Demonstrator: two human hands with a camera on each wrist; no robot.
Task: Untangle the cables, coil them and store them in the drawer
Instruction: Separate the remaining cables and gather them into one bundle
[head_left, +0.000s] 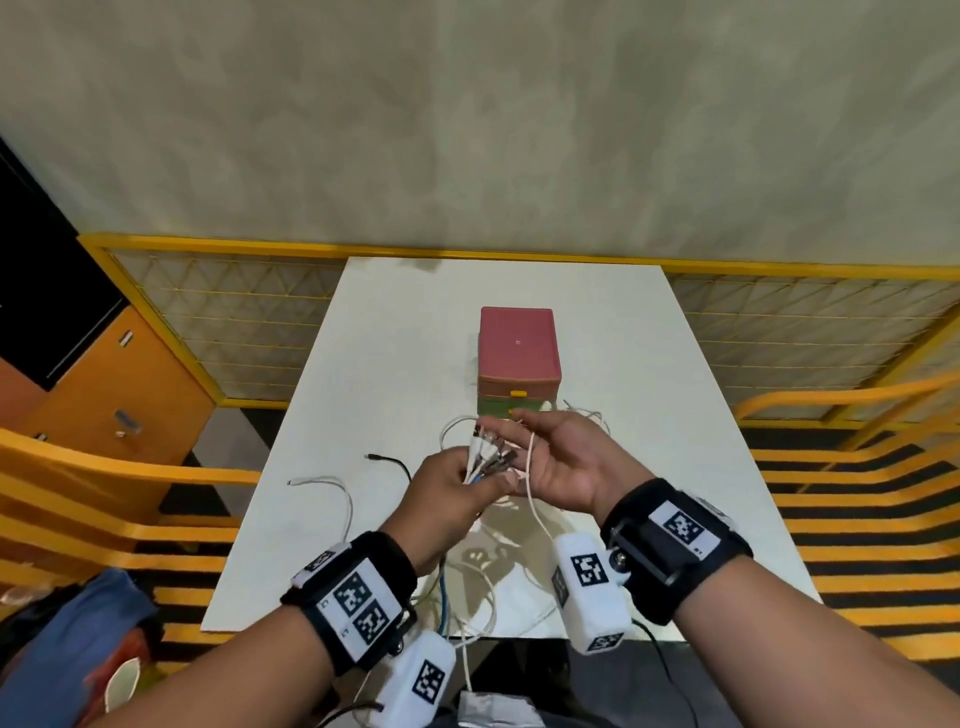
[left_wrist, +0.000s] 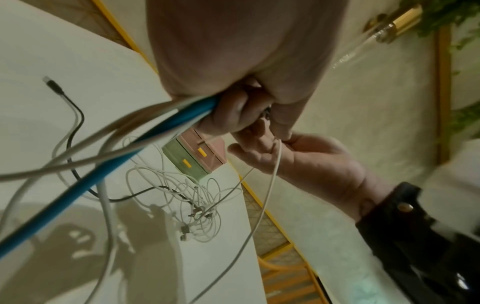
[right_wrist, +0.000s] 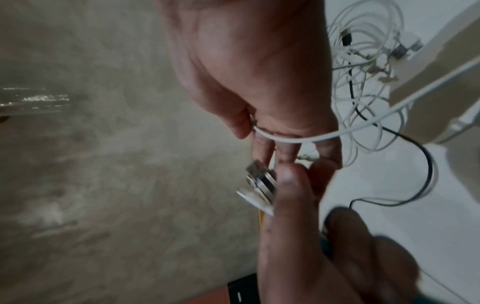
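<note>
My left hand (head_left: 452, 493) grips a bunch of cable ends, their metal plugs (head_left: 485, 452) sticking out above the fist. In the left wrist view a blue cable (left_wrist: 116, 160) and several white and grey ones hang from that fist (left_wrist: 233, 61). My right hand (head_left: 561, 457) is just to the right, palm up and fingers almost straight, their tips touching the plugs (right_wrist: 259, 181). A thin white cable (right_wrist: 298, 139) crosses its palm, pinched under the thumb. More tangled white and black cables (left_wrist: 187, 197) lie on the table. The small drawer unit (head_left: 519, 353), pink over green, stands behind the hands with both drawers closed.
The white table (head_left: 649, 415) has a loose black cable (head_left: 389, 460) and a white one (head_left: 332, 483) left of my hands. Some cables hang over the near edge. A yellow mesh railing (head_left: 234, 312) lines the back, and an orange cabinet (head_left: 119, 384) stands at the left.
</note>
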